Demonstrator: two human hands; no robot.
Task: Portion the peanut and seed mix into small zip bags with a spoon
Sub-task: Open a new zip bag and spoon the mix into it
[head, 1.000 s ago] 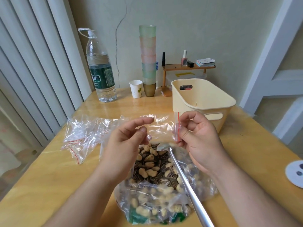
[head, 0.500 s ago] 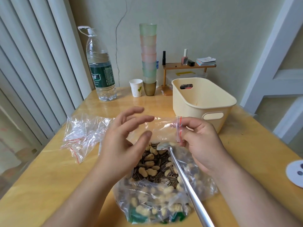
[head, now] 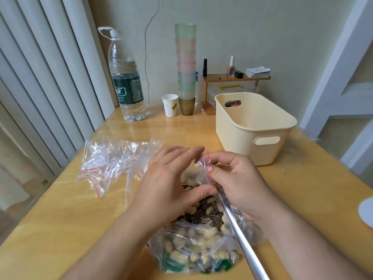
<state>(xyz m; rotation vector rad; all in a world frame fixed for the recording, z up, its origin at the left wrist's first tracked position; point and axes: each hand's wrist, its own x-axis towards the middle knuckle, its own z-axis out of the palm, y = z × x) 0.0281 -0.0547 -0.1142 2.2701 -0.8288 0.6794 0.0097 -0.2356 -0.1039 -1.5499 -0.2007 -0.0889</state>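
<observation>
A large clear bag of peanuts and striped seeds point(head: 201, 239) lies open on the wooden table point(head: 60, 229) in front of me. A metal spoon's handle point(head: 242, 241) sticks out of it towards me; the spoon's bowl is hidden under my hands. My right hand point(head: 240, 184) pinches a small clear zip bag point(head: 206, 165) by its red-striped mouth, just above the mix. My left hand point(head: 171, 182) reaches in from the left, fingers fairly straight against the small bag, thumb low near the spoon. A heap of empty small zip bags point(head: 109, 160) lies to the left.
A cream plastic basket point(head: 252, 126) stands at the right rear. Along the wall are a big water bottle point(head: 127, 83), a paper cup point(head: 170, 105), a tall stack of tinted cups point(head: 185, 63) and a small wooden shelf point(head: 234, 77) with cosmetics. A white disc point(head: 366, 211) sits at the right edge.
My left hand let go of the small bag's far end, opened, then moved right and down to the bag's mouth. My right hand kept its pinch and sank slightly.
</observation>
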